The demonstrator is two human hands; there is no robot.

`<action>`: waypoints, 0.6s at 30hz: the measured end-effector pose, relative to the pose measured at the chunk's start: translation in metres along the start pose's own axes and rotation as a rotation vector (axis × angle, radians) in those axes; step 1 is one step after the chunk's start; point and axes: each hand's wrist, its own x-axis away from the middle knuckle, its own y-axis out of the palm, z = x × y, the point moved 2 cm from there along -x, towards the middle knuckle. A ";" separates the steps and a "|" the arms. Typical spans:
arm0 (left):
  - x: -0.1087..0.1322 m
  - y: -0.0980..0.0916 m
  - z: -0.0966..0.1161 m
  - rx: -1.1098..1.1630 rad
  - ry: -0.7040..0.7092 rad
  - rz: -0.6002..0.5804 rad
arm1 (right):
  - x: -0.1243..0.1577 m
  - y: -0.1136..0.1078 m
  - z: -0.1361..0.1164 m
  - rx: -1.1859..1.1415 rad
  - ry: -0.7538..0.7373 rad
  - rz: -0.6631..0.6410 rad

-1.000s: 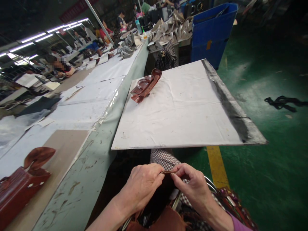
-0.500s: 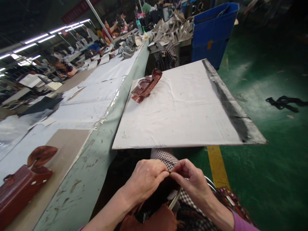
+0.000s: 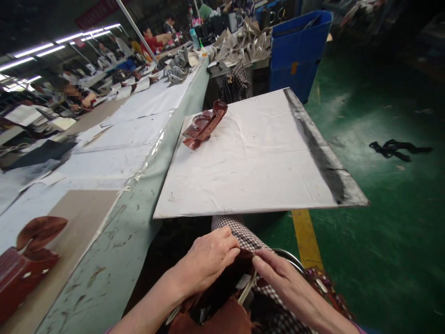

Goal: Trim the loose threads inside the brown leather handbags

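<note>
A brown leather bag [image 3: 217, 320], its mouth open toward me, lies on my lap; its inside is dark and its lower part is cut off by the frame. My left hand [image 3: 212, 254] pinches the bag's far rim with curled fingers. On the same rim, a little to the right, my right hand [image 3: 278, 271] grips the edge between thumb and fingers. A short stretch of brown edge shows between the two hands. A pale strip [image 3: 247, 290] runs along the bag's right side.
Ahead, a white-covered board [image 3: 236, 171] carries a small brown leather piece with a handle [image 3: 205, 124]. On the long bench at left sits a reddish-brown bag [image 3: 24, 283]. A blue bin [image 3: 299, 51] stands behind; black straps [image 3: 396, 149] lie on the green floor. Other people work far off.
My right hand has moved slightly right along the rim, its fingers flatter, and the hands are farther apart. More brown edge shows between them. The view has shifted a little to the right.
</note>
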 end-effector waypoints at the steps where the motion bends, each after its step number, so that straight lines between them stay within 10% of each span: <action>1: 0.001 0.000 -0.001 -0.008 -0.013 0.000 | 0.002 0.003 -0.001 -0.006 -0.009 -0.023; 9: 0.031 -0.022 0.000 -0.052 -0.099 0.159 | -0.006 0.022 -0.030 -0.246 -0.130 -0.192; 18: 0.105 -0.093 0.070 -0.310 -0.124 0.571 | -0.041 0.020 -0.147 0.073 -0.526 -0.386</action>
